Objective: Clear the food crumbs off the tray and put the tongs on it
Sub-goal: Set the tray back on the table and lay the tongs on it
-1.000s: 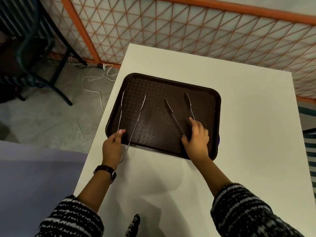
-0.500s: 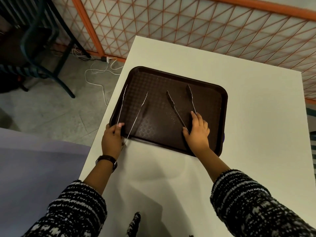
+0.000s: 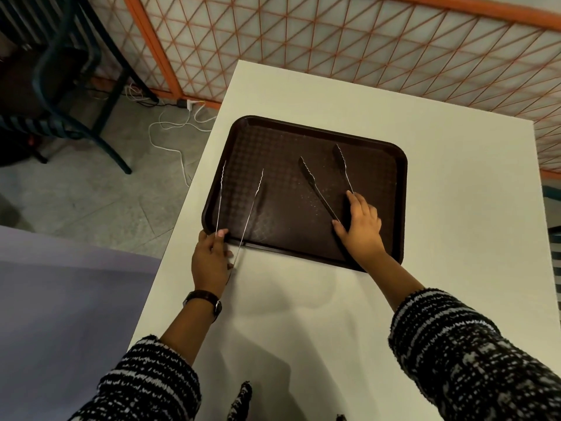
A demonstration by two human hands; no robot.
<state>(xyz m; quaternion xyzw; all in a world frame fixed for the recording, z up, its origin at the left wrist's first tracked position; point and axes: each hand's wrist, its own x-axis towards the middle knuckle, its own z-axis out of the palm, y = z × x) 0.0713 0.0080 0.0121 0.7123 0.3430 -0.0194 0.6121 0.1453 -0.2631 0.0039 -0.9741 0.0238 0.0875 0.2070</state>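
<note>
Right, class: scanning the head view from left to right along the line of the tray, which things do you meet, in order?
Dark chair → white cable → thin silver tongs → second tongs → white table. The left hand and right hand overlap their tongs, so are left out.

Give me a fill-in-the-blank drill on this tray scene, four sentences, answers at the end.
1. In view are ____ pairs of tongs.
2. The left hand, gripping the left tongs, wears a ____ on its wrist.
3. The right tongs are gripped by the ____ hand.
4. The brown tray sits on a ____ table.
Answers: two; watch; right; white.
</note>
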